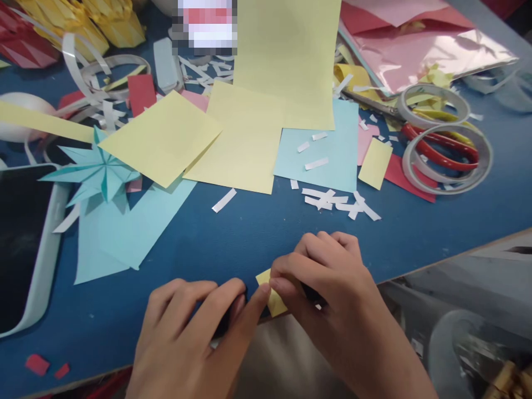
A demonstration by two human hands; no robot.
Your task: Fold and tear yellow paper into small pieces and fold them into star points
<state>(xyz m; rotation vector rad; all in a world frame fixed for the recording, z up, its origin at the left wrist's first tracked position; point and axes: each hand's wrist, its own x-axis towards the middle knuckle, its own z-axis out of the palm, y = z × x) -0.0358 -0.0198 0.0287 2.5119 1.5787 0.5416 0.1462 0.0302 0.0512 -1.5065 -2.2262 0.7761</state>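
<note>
At the table's front edge lies a small yellow paper piece (277,303), partly covered by my fingers. My right hand (336,282) pinches its upper side between thumb and bent forefinger, the other fingers curled. From the left, the thumb of my left hand (195,321) presses the paper, with its tip next to the right thumb; the remaining left fingers bend down toward the tabletop. Any fold under the fingertips is hidden. Beyond the hands sit white paper strips (320,199) and one separate white strip (224,200).
Yellow sheets (245,138) overlap a light blue sheet (332,122). A blue folded paper star (103,166) and a phone (25,249) are at left. Tape rolls (449,188) lie over red-handled scissors (440,147) at right. The blue table (187,238) ends just before me.
</note>
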